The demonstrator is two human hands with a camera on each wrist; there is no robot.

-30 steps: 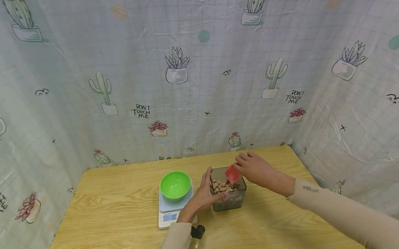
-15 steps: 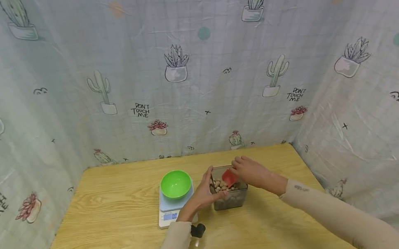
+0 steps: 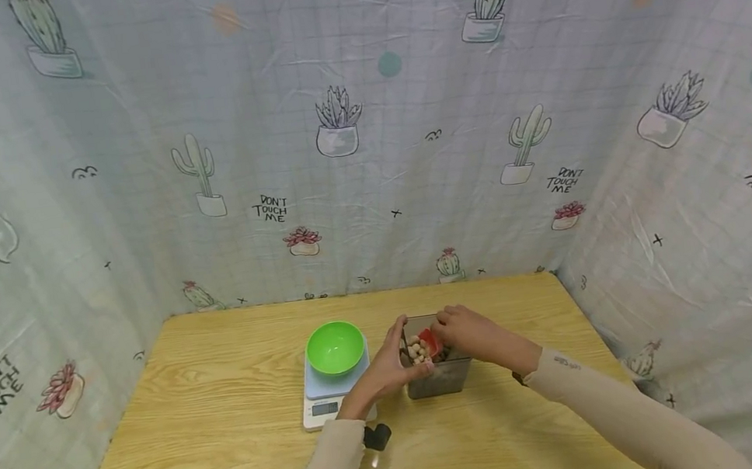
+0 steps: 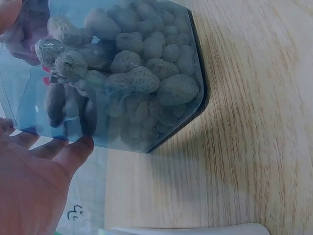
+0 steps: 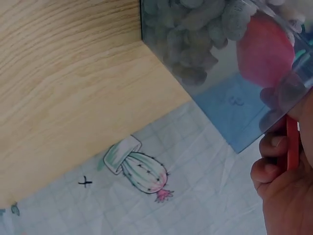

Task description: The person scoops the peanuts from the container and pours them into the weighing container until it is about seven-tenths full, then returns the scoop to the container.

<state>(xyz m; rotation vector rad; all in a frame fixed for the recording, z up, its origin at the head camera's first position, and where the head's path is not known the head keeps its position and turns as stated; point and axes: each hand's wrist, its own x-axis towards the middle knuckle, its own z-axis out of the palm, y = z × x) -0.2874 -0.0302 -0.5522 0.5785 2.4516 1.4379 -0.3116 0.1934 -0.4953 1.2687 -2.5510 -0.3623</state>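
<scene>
A clear grey plastic container (image 3: 439, 381) of unshelled peanuts (image 3: 419, 351) stands on the table. My left hand (image 3: 386, 370) grips its left side, thumb over the front rim and fingers along the wall; those fingers (image 4: 73, 154) show against the plastic in the left wrist view. In my right hand (image 3: 476, 335) is a red scoop (image 3: 428, 344), its head down inside the container among the peanuts. The right wrist view shows the scoop's head (image 5: 266, 51) through the wall, and fingers (image 5: 266, 169) curled round its red handle. Part of the scoop is hidden by the hand.
Left of the container, a green bowl (image 3: 336, 347) sits on a white kitchen scale (image 3: 319, 420) with a dark display. A cactus-print curtain (image 3: 370, 188) surrounds the wooden table (image 3: 218, 441) at the back and sides. Something black (image 3: 376, 438) sits at my left wrist.
My right hand has moved left and down, taking the scoop deeper into the peanuts. The left hand keeps its hold on the container. The scale's lit 0.0 display now looks dark.
</scene>
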